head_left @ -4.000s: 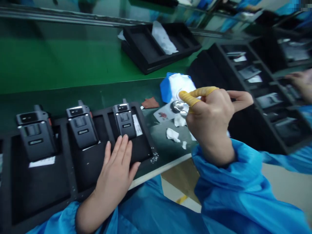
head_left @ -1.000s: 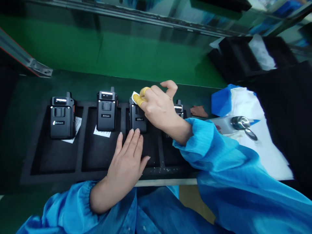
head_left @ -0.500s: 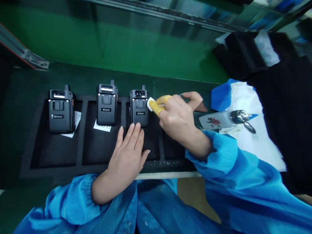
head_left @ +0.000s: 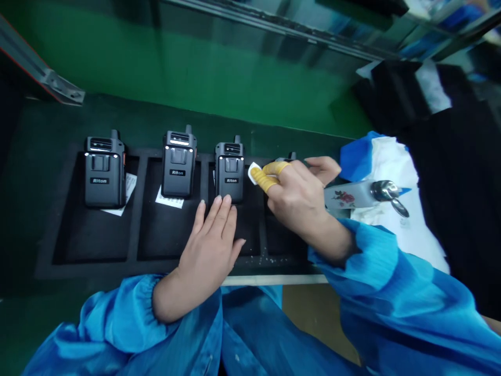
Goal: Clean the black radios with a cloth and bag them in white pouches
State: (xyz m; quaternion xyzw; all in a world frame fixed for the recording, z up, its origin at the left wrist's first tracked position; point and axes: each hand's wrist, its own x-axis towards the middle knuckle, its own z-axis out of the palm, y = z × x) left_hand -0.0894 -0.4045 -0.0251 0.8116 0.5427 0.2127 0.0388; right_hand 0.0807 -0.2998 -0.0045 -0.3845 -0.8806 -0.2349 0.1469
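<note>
Four handheld radios stand out in the head view, in a row along the far side of a black tray [head_left: 135, 230] on the dark green counter [head_left: 274, 131]. From left to right, the first radio [head_left: 105, 172], the second radio [head_left: 178, 167] and the third radio [head_left: 229, 169] show "Riton" labels, their stub antennas pointing away from the person. The fourth radio [head_left: 292, 156] is mostly hidden by the right hand [head_left: 301, 196]; its antenna tip shows above the fingers.

The left hand [head_left: 207, 256] is open, palm down, its fingers stretched out so that the fingertips meet the near end of the third radio. The right hand is closed in a pinch on a small white wipe [head_left: 252, 172], with yellow covers [head_left: 264, 180] on the gripping fingers. The wipe is just to the right of the third radio, apart from it.

A printed white slip [head_left: 131, 189] sticks out from under the first radio, and another slip [head_left: 170, 200] from under the second. White specks [head_left: 270, 260] dot the tray's near rim. Right of the right hand lies a rose-printed bottle [head_left: 352, 196] with a shiny metal cap [head_left: 384, 190]. Beyond it are a blue box [head_left: 355, 157] and white cloth [head_left: 395, 162]. Dark trays [head_left: 397, 91] are at the upper right, blurred.
</note>
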